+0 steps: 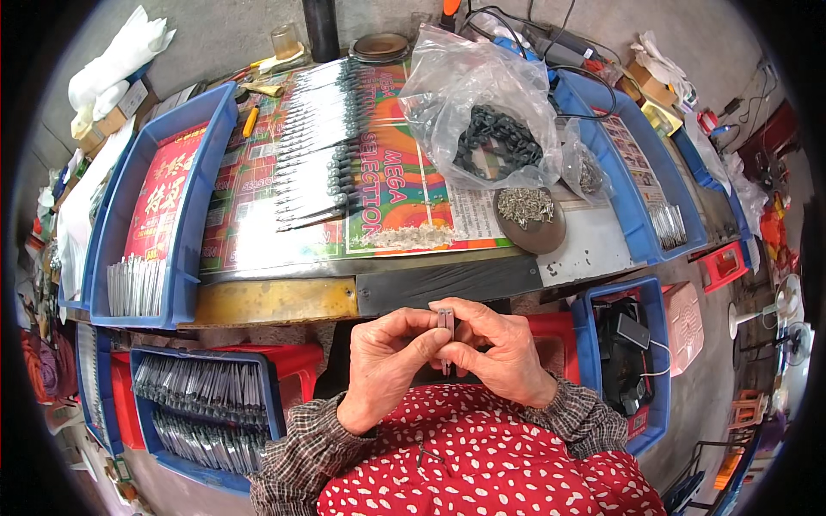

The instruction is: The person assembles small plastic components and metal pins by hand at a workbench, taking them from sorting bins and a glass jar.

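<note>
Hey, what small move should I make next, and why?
Probably firm up your left hand and right hand on the small grey piece before reaching toward the table: both pinch it in front of the table's near edge, and nothing else visibly supports it.

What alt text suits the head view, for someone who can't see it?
A person's left hand and right hand hold a small grey piece near a red, white-spotted garment. Beyond, slim, dark-ended silvery parts lie in a row on a workbench beside a clear plastic bag of black pieces, between blue trays.
</note>
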Demonstrator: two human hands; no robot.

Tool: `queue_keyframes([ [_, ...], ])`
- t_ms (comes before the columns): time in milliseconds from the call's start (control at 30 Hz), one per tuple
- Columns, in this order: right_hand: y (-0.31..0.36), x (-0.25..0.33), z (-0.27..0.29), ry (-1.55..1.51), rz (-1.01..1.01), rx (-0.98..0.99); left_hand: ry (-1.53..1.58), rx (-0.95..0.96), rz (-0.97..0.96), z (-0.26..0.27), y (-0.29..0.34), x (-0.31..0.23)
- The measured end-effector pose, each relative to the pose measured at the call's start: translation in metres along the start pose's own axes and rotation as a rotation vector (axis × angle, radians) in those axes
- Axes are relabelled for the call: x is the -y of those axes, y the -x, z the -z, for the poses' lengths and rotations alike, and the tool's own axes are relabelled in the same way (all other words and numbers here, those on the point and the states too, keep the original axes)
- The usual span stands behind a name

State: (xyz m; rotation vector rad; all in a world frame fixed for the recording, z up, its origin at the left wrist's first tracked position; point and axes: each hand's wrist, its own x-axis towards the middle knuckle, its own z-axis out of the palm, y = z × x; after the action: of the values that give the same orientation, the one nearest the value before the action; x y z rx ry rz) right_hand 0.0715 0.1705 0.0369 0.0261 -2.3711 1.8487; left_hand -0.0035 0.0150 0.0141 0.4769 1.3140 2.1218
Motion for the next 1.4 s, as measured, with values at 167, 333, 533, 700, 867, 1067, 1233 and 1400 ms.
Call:
queue_keyframes([
  [167,-0.001,0.002,0.000,0.030,-0.007,0.014,-0.016,0.006,-0.005,0.001,-0.001,0.000],
  [333,-0.006,0.001,0.014,0.018,0.037,0.041,0.024,0.113,0.128,0.006,-0.004,-0.005],
  [533,-0.011,0.004,0.026,-0.170,-0.023,0.251,-0.096,0.287,0.385,0.016,-0.002,-0.020],
  [700,-0.010,-0.001,0.031,-0.200,-0.040,0.173,-0.306,0.258,0.212,0.010,-0.009,-0.015],
  [867,-0.014,-0.010,0.025,-0.252,0.012,-0.027,-0.573,0.032,-0.213,-0.009,-0.011,-0.005],
  [1067,-0.021,-0.009,0.029,-0.158,0.021,-0.021,-0.813,-0.057,-0.378,-0.014,-0.016,-0.006],
  [1233,-0.043,0.004,0.063,0.173,0.091,-0.088,-0.948,-0.030,-0.448,-0.007,-0.017,-0.009],
  [1400,-0.091,-0.015,0.115,0.701,0.265,-0.309,-0.969,-0.039,-0.430,0.001,-0.017,-0.010],
])
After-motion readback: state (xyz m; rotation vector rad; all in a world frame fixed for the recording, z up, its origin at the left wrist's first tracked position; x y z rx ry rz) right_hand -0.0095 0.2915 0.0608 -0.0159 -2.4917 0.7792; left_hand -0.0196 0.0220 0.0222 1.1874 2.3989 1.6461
